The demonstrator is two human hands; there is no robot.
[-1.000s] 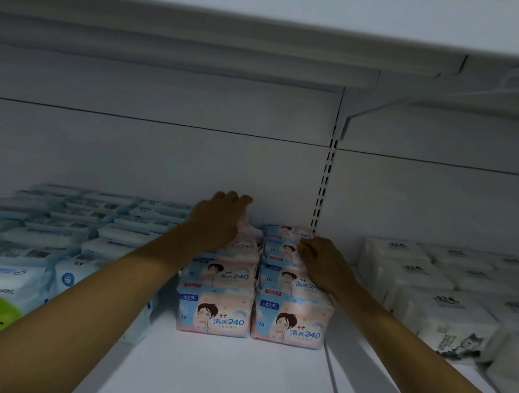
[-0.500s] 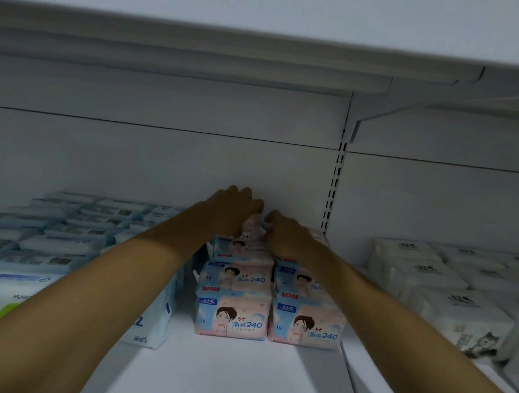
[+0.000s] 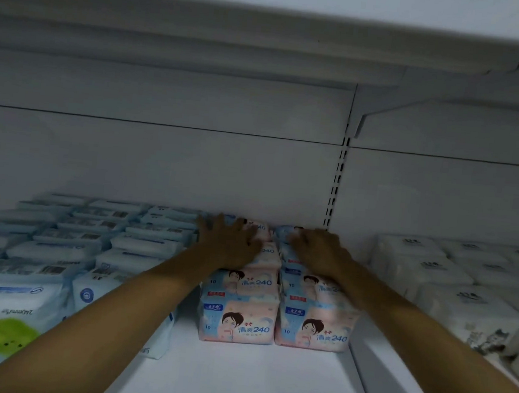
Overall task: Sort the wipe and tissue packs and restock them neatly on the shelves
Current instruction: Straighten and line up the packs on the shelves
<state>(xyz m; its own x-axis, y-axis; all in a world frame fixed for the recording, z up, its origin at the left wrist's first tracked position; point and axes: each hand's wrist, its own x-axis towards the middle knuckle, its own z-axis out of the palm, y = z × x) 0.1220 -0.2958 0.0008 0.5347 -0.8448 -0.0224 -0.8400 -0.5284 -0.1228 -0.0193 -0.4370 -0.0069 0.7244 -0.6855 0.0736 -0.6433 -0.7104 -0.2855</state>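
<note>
Lying flat on the pink packs, the left hand is seen with its fingers spread and straight, pressed palm-down on the rear of the left row. The right hand is laid palm-down on the rear of the right row, its fingers stretched toward the back panel. Nothing is gripped by either hand, though the right fingertips are blurred. The pink packs are set in two touching rows, run from front to back on the white shelf. Left of the pink packs, blue packs are ranged in several rows, and a pack with green spots is placed at the front, far to their left. Right of the pink packs, across a seam in the shelf, white packs are set in rows. Behind the pink packs and slightly right, a slotted upright is fixed to the back panel. Above the pink packs an upper shelf is mounted.
</note>
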